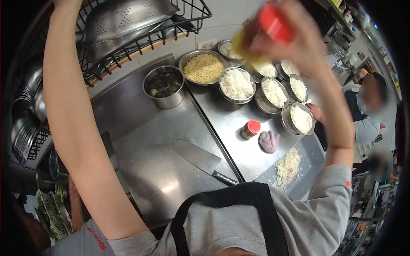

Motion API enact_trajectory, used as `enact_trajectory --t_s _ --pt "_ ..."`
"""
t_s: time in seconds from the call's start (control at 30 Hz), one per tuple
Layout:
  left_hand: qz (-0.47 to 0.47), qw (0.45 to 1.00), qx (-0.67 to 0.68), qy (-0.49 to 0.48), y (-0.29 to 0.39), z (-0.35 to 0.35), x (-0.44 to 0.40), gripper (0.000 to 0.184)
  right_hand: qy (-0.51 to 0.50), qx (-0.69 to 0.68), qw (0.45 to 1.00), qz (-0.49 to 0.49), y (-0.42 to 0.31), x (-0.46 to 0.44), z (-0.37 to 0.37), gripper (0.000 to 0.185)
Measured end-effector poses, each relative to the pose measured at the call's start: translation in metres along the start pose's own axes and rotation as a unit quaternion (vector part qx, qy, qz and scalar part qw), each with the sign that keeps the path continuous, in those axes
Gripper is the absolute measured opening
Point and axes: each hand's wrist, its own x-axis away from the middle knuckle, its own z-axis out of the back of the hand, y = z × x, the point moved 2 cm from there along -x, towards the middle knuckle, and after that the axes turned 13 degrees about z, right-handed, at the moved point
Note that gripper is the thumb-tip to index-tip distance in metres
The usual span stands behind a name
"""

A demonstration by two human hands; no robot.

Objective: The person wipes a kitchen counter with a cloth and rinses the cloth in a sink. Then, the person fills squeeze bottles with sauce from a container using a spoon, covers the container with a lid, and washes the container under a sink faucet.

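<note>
My right hand [301,40] is raised at the upper right, closed around a red-lidded jar [275,23] with a yellowish lower part; both are smeared by motion. Past the frame's top edge, by the wire rack, reaches my left arm [70,102]; its hand is cut off. A smaller red-lidded jar [251,129] stands on the steel counter [145,136]. Beside it lies a crumpled purplish cloth or glove [269,141]. A cleaver [198,158] rests flat nearer my body, its black handle toward me.
Several bowls of white rice [237,84] stand at the back right, near a bowl of noodles [204,68] and a pot of dark contents [164,86]. The wire rack [128,55] holds strainers. A grey tray [267,175] contains pale crumbs. Another person [363,111] stands at right.
</note>
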Motion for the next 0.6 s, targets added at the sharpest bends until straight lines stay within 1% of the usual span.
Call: enact_trajectory --t_s 0.03,0.07,0.1,0.13,0.17,0.2,0.23,0.27,0.3,0.33,0.37,0.43,0.47,0.5,0.57,0.6 --pt "0.001 1.000 -0.002 -0.001 0.000 -0.002 0.001 0.017 -0.011 0.141 0.987 0.074 0.017 0.027 -0.031 0.056" --pt "-0.020 0.999 0.005 0.026 -0.002 -0.003 0.002 0.017 -0.071 0.058 0.996 0.024 0.030 0.054 -0.063 0.062" --pt "-0.043 0.998 0.011 0.054 -0.003 -0.003 0.002 0.017 -0.100 0.029 0.994 -0.031 0.052 0.087 -0.102 0.068" --pt "-0.045 0.997 0.005 0.055 -0.003 -0.002 0.002 0.017 -0.151 0.018 0.987 -0.059 0.063 0.112 -0.132 0.069" --pt "-0.058 0.997 -0.001 0.044 -0.004 -0.001 0.002 0.018 -0.192 0.008 0.977 -0.089 0.078 0.138 -0.162 0.066" --pt "-0.071 0.997 -0.008 0.035 -0.006 0.000 0.002 0.020 -0.198 0.032 0.975 -0.094 0.088 0.162 -0.186 0.066" --pt "-0.039 0.999 -0.011 0.025 -0.005 -0.001 0.004 0.024 -0.233 0.032 0.963 -0.128 0.095 0.179 -0.204 0.068" --pt "-0.035 0.999 -0.036 -0.011 0.000 0.004 0.000 0.025 -0.181 0.040 0.980 -0.076 0.103 0.196 -0.220 0.068" --pt "-0.029 0.997 -0.063 -0.044 0.003 0.010 -0.003 0.026 -0.216 0.036 0.970 -0.110 0.108 0.205 -0.231 0.069" --pt "-0.041 0.997 -0.055 -0.022 0.000 0.007 -0.003 0.026 -0.238 0.045 0.962 -0.128 0.116 0.215 -0.242 0.068" --pt "-0.053 0.997 -0.047 0.001 -0.004 0.004 -0.003 0.026 -0.271 0.059 0.953 -0.124 0.117 0.217 -0.243 0.068" --pt "-0.029 0.999 -0.031 -0.009 -0.003 0.007 -0.004 0.029 -0.309 0.095 0.942 -0.090 0.122 0.217 -0.241 0.065" --pt "-0.026 0.999 -0.026 -0.003 -0.004 0.008 -0.005 0.030 -0.394 0.085 0.913 -0.064 0.121 0.191 -0.227 0.063" --pt "-0.035 0.999 -0.026 0.024 -0.005 0.007 -0.003 0.030 -0.477 0.074 0.875 -0.041 0.108 0.159 -0.201 0.061" --pt "-0.002 1.000 -0.008 -0.021 -0.007 0.006 -0.004 0.031 -0.306 0.011 0.952 0.014 0.058 0.070 -0.124 0.045" --pt "-0.002 1.000 -0.012 -0.017 -0.008 0.006 -0.004 0.031 -0.246 0.074 0.965 0.052 0.036 0.018 -0.090 0.030"
